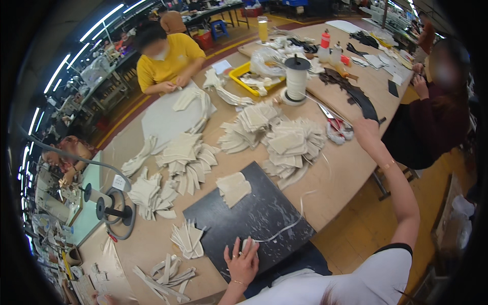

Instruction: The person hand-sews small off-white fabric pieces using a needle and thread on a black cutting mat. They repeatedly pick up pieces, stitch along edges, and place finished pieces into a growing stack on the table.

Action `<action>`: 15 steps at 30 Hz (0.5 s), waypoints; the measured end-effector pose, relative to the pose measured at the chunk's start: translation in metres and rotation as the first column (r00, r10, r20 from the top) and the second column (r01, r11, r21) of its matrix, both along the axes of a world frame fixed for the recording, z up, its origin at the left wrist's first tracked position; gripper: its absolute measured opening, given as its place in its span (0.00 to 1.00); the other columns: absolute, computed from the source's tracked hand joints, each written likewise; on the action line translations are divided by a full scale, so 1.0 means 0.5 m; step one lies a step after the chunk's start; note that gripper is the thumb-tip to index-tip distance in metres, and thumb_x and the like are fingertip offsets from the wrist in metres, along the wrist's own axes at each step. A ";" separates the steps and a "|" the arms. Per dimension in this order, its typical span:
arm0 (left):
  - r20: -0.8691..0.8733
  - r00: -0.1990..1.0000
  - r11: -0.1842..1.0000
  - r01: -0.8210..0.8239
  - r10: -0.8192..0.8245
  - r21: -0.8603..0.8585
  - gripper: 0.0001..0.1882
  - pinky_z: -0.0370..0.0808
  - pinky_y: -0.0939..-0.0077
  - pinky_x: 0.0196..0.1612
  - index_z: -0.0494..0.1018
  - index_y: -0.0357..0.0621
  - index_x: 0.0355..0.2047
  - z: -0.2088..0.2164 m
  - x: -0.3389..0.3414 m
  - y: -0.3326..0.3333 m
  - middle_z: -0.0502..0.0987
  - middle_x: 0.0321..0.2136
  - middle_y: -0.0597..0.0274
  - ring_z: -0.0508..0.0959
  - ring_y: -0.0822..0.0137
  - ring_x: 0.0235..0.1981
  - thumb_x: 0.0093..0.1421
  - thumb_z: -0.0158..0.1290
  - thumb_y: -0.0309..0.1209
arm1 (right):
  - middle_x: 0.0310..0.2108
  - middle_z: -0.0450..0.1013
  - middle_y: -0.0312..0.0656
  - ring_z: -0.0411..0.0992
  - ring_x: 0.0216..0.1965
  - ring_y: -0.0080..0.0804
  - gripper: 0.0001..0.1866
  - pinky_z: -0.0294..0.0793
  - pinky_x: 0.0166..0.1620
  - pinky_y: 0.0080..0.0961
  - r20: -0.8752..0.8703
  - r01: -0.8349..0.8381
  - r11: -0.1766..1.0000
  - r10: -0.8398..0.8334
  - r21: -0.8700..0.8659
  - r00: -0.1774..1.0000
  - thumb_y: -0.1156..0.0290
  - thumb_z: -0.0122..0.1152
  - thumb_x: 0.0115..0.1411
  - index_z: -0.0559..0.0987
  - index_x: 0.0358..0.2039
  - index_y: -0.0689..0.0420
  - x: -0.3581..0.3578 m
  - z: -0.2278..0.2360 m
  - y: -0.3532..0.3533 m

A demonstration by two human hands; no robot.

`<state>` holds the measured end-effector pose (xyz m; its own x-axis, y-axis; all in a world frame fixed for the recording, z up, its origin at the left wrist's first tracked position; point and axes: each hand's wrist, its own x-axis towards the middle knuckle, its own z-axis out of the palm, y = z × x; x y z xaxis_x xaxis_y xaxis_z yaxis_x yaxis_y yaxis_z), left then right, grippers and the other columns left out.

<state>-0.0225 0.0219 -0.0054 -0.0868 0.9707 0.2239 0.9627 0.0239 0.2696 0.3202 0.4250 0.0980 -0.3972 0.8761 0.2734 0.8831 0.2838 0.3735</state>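
"Strip ends, where do they sit in the head view?"

"The white strip (278,234) lies across the black board (213,213) at the lower centre. One end runs to the fingertips of the left hand (243,264); the other curls off the board's right edge toward the table (335,178)."

"Why the board there?"

"My guess: a firm, flat surface close to the body, with the pale pieces (234,189) kept on its upper part, within easy reach."

"And the heaps around it?"

"The fanned stacks (295,147) at the centre probably sit beyond the board to leave its surface usable. The white spool (296,79) stands upright above them, perhaps so that its cord can unwind freely."

"How does the left hand stand?"

"Palm down, fingers spread, tips on or beside the strip's end. It seems to steady it, though a small pale thing by the fingers is too unclear to name."

"The right?"

"The right hand (367,133) is stretched out at the upper right, just beside the red-handled scissors (333,122). The wrist and back of the hand hide its fingers, so I can't tell whether it grips anything."
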 end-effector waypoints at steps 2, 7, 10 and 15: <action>0.015 1.000 1.000 0.004 -0.004 -0.004 0.21 0.44 0.46 0.69 0.78 0.59 0.50 -0.003 -0.001 -0.001 0.75 0.57 0.66 0.66 0.53 0.65 0.55 0.56 0.28 | 0.29 0.77 0.45 0.80 0.31 0.40 0.04 0.77 0.33 0.34 0.055 0.109 0.994 -0.110 0.018 0.992 0.75 0.59 0.52 0.81 0.26 0.54 0.093 0.027 -0.109; -0.044 0.999 1.000 0.019 -0.019 -0.016 0.23 0.44 0.45 0.69 0.76 0.61 0.54 -0.005 -0.004 -0.004 0.72 0.60 0.68 0.65 0.53 0.65 0.56 0.56 0.31 | 0.34 0.76 0.45 0.79 0.37 0.45 0.07 0.77 0.40 0.34 0.052 0.391 0.917 -0.396 0.086 0.917 0.70 0.59 0.58 0.79 0.35 0.59 0.372 0.043 -0.400; -0.030 0.999 0.999 0.029 -0.030 -0.024 0.24 0.43 0.42 0.68 0.75 0.59 0.55 0.002 -0.005 -0.003 0.71 0.61 0.66 0.63 0.52 0.67 0.56 0.56 0.30 | 0.29 0.77 0.39 0.77 0.28 0.37 0.20 0.76 0.28 0.34 0.145 0.430 0.836 -0.498 0.340 0.855 0.58 0.57 0.61 0.75 0.53 0.45 0.546 0.011 -0.594; 0.082 0.996 0.998 0.021 -0.016 -0.060 0.26 0.44 0.39 0.68 0.74 0.60 0.56 0.015 -0.004 -0.001 0.69 0.63 0.67 0.62 0.51 0.67 0.56 0.56 0.27 | 0.22 0.75 0.34 0.74 0.20 0.35 0.12 0.72 0.21 0.33 0.278 0.770 0.547 -0.835 0.328 0.475 0.55 0.57 0.62 0.80 0.38 0.47 0.704 -0.081 -0.832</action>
